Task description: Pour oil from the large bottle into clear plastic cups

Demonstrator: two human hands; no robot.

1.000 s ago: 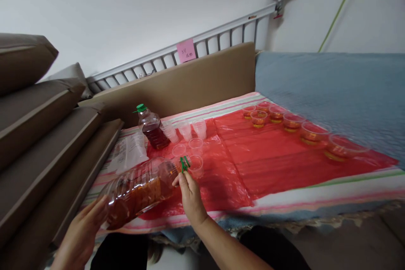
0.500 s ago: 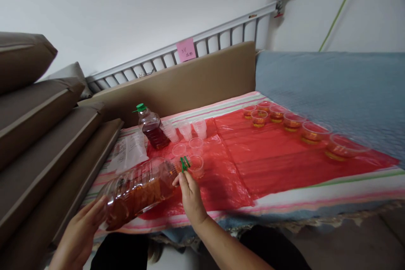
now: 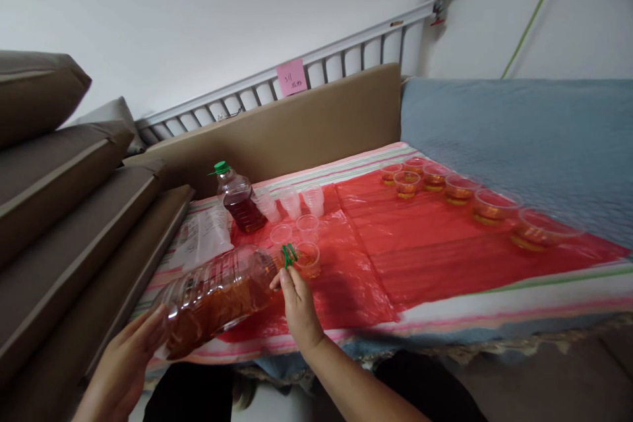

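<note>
Red sheet (image 3: 395, 250) under tilted oil bottle (image 3: 217, 297), gripped between left hand (image 3: 123, 369) and right hand (image 3: 297, 303).

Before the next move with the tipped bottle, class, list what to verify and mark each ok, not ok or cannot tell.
1. Left hand supports the base of the tipped bottle: ok.
2. Right hand at the neck: ok.
3. Mouth over the near cup: ok.
4. Cup upright on the red sheet: ok.
5. Cup's fill level: cannot tell.
6. Spare empty cups nearby: ok.
</note>
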